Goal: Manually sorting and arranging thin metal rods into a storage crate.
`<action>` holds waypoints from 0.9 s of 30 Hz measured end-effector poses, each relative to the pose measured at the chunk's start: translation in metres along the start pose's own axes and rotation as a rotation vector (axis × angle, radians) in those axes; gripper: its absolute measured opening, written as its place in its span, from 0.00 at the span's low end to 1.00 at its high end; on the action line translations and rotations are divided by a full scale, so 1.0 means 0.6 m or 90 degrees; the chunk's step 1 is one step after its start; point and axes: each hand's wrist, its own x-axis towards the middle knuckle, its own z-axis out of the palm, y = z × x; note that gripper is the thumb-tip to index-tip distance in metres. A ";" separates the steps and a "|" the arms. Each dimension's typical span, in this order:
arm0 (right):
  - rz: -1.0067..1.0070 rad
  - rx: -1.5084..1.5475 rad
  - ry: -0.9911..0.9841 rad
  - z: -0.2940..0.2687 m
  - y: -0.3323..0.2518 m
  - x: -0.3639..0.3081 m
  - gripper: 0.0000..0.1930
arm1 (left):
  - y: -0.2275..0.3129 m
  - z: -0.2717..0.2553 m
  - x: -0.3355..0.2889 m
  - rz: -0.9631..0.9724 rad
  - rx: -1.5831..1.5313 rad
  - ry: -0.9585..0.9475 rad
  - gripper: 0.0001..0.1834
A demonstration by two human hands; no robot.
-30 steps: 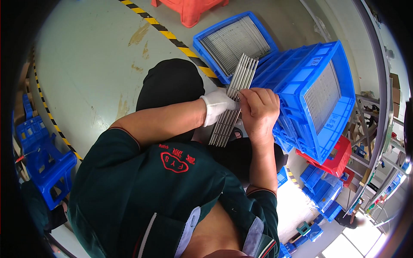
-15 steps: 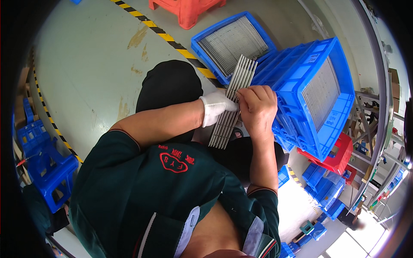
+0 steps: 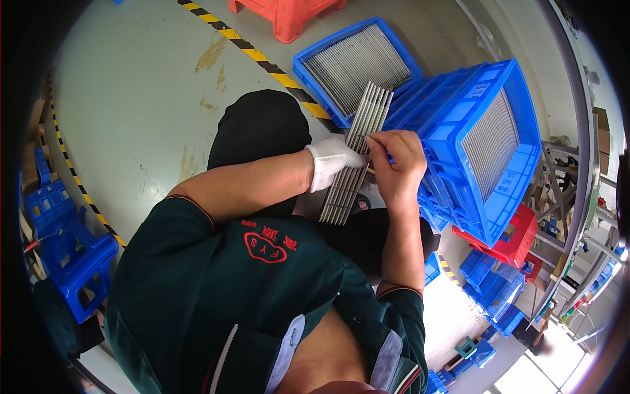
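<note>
A flat bundle of several thin metal rods [image 3: 371, 113] lies slantwise over my lap, its upper end toward the blue crates. My left hand [image 3: 333, 159], in a white glove, is closed around the middle of the bundle from the left. At the bundle's right edge is my bare right hand [image 3: 399, 165], its thumb and forefinger pinched together against the rods. Whatever sits between those fingertips is too small to make out. The other right fingers are curled, with a gap showing inside them.
A blue crate [image 3: 308, 71] filled with rows of rods stands ahead. Right of it, a tilted blue crate [image 3: 482, 223] also holds rods, near a red stool [image 3: 525, 236]. An orange stool [image 3: 287, 20] stands far ahead, a blue stool [image 3: 82, 259] at left. Striped tape [image 3: 262, 62] crosses the floor.
My right hand has shifted slightly right and its curled fingers have loosened, opening a gap in the palm. The left hand and rods have barely moved.
</note>
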 end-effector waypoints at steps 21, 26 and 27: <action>-0.080 -0.117 -0.006 0.001 -0.015 0.004 0.07 | -0.003 -0.002 0.002 0.007 0.076 0.045 0.13; -0.117 -0.222 -0.065 0.004 -0.022 0.008 0.05 | -0.012 -0.014 0.017 0.017 0.077 0.068 0.13; -0.117 -0.222 -0.064 0.006 -0.018 0.007 0.05 | -0.012 -0.014 0.016 0.018 0.025 0.070 0.13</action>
